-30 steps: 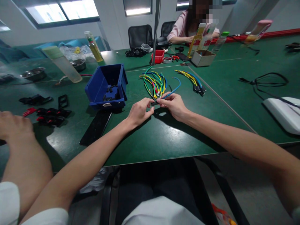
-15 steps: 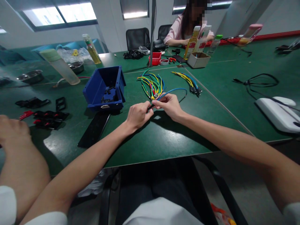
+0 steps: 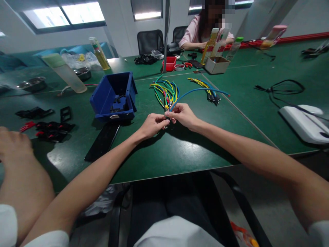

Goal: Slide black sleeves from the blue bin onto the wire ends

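Note:
Pinched in my right hand is a blue wire, whose free end arcs away to the right over the table. My left hand meets it fingertip to fingertip and grips the wire's near end, where something black shows between the fingers. A small metal terminal pokes out below them. Just beyond my hands lies a loose bunch of green, yellow, blue and red wires. To its right, a second bunch of yellow and blue wires has black sleeves on its near ends.
A blue bin with small black pieces stands left of my hands, a black phone before it. Black and red parts lie farther left, near another person's arm. A white device sits right. Across the table sits a person.
The blue wire's free end has swung from a curl near my right hand out to the right. My left fingers have shifted their grip, and the terminal now shows below them.

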### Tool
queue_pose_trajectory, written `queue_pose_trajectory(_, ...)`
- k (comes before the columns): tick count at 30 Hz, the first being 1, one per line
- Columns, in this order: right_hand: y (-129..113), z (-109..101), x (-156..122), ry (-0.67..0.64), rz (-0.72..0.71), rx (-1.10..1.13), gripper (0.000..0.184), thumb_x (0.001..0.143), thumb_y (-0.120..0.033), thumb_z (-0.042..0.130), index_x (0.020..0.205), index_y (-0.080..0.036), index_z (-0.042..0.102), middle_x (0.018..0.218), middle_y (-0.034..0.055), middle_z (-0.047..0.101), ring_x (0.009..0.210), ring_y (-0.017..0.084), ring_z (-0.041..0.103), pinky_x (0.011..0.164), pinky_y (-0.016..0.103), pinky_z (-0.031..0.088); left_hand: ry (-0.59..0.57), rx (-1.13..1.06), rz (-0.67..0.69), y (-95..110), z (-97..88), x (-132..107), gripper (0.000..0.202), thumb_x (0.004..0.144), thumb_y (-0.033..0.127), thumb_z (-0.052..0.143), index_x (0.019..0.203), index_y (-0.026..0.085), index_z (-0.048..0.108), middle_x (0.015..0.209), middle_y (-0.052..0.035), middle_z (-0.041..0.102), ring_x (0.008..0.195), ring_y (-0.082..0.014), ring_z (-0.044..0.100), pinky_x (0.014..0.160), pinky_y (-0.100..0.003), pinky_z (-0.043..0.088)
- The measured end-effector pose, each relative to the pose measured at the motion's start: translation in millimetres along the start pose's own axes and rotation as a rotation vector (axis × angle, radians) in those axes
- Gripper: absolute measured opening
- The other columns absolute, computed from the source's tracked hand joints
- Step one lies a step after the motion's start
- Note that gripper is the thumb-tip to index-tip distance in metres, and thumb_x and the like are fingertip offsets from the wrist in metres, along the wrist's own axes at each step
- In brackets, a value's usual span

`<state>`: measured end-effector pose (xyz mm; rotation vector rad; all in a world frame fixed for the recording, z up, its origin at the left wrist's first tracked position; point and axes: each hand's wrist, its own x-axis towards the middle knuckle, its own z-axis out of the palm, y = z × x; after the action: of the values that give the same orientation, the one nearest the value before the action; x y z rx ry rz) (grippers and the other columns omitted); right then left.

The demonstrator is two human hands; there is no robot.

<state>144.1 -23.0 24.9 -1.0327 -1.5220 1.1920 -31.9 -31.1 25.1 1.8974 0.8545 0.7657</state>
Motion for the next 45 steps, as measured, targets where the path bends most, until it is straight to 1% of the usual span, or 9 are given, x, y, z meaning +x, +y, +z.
queue_pose_trajectory(3, 1, 0, 0, 0.003, 0.012, 0.012, 0.045, 0.062, -0.056, 0.080, 0.068, -0.017, 0.059, 0.053, -0.0020, 0.058, 0.045, 0.009, 0.051, 0.043, 0.023, 0.039, -0.024, -0.050, -0.064, -5, -1.9, 2, 0.027, 0.082, 0.037, 0.059, 0.076, 0.014, 0.070, 0.057, 0.0014, 0.054, 0.049, -0.0078, 0.045, 0.046, -0.021, 0.035)
queue_pose_trajectory(5, 1, 0, -1, 0.001, 0.017, 0.003, 0.046, 0.062, -0.057, 0.080, 0.068, -0.017, 0.058, 0.052, -0.0019, 0.058, 0.045, 0.009, 0.051, 0.042, 0.022, 0.039, -0.044, -0.073, -0.092, -8, -3.0, 3, 0.027, 0.082, 0.038, 0.059, 0.076, 0.014, 0.069, 0.057, 0.0013, 0.054, 0.048, -0.0080, 0.044, 0.045, -0.022, 0.032)
queue_pose_trajectory(9, 3, -1, -1, -0.012, 0.021, -0.028, 0.045, 0.065, -0.058, 0.077, 0.070, -0.018, 0.059, 0.052, -0.0020, 0.057, 0.044, 0.009, 0.050, 0.040, 0.022, 0.038, -0.072, -0.114, -0.089, -7, -4.1, 4, 0.025, 0.082, 0.036, 0.059, 0.080, 0.014, 0.070, 0.059, 0.0007, 0.055, 0.051, -0.0085, 0.044, 0.047, -0.023, 0.032)
queue_pose_trajectory(14, 5, -3, 1, -0.043, 0.013, -0.048, 0.044, 0.069, -0.059, 0.075, 0.073, -0.018, 0.060, 0.053, -0.0013, 0.058, 0.045, 0.009, 0.050, 0.041, 0.022, 0.038, -0.058, -0.152, -0.095, -3, -3.7, 4, 0.025, 0.082, 0.036, 0.059, 0.079, 0.014, 0.070, 0.063, -0.0006, 0.058, 0.054, -0.0090, 0.047, 0.050, -0.023, 0.033)
queue_pose_trajectory(19, 3, -4, 1, -0.059, 0.033, -0.054, 0.044, 0.069, -0.056, 0.076, 0.076, -0.016, 0.060, 0.055, -0.0014, 0.059, 0.047, 0.008, 0.052, 0.042, 0.021, 0.039, -0.048, -0.129, -0.122, -5, -2.2, 4, 0.029, 0.082, 0.038, 0.059, 0.086, 0.012, 0.071, 0.062, -0.0003, 0.057, 0.054, -0.0090, 0.045, 0.051, -0.023, 0.032)
queue_pose_trajectory(25, 2, -6, 1, -0.091, 0.033, -0.052, 0.041, 0.071, -0.052, 0.076, 0.077, -0.014, 0.062, 0.059, 0.0010, 0.062, 0.052, 0.010, 0.056, 0.045, 0.020, 0.041, -0.034, -0.164, -0.129, -7, -0.4, 3, 0.030, 0.081, 0.039, 0.060, 0.085, 0.012, 0.071, 0.064, -0.0004, 0.057, 0.056, -0.0084, 0.045, 0.052, -0.022, 0.030)
queue_pose_trajectory(32, 0, -9, -1, -0.142, 0.153, 0.058, 0.041, 0.067, -0.051, 0.079, 0.076, -0.014, 0.064, 0.065, 0.0027, 0.065, 0.059, 0.010, 0.060, 0.048, 0.018, 0.041, -0.030, -0.169, -0.133, -6, 0.4, 3, 0.031, 0.079, 0.041, 0.062, 0.083, 0.012, 0.070, 0.065, -0.0003, 0.057, 0.055, -0.0084, 0.044, 0.051, -0.023, 0.030)
queue_pose_trajectory(36, 0, -10, -1, -0.170, 0.186, 0.078, 0.040, 0.067, -0.049, 0.080, 0.078, -0.014, 0.064, 0.066, 0.0026, 0.065, 0.059, 0.010, 0.060, 0.047, 0.017, 0.041, -0.046, -0.167, -0.125, -7, 0.3, 3, 0.029, 0.080, 0.039, 0.061, 0.084, 0.012, 0.071, 0.062, 0.0008, 0.055, 0.054, -0.0079, 0.044, 0.051, -0.022, 0.030)
queue_pose_trajectory(45, 3, -7, -1, -0.156, 0.065, -0.033, 0.042, 0.072, -0.052, 0.074, 0.076, -0.012, 0.064, 0.061, 0.0015, 0.062, 0.055, 0.009, 0.057, 0.046, 0.019, 0.041, -0.042, -0.151, -0.105, -9, -0.5, 3, 0.030, 0.081, 0.037, 0.061, 0.089, 0.011, 0.072, 0.066, -0.0010, 0.059, 0.055, -0.0085, 0.046, 0.050, -0.022, 0.031)
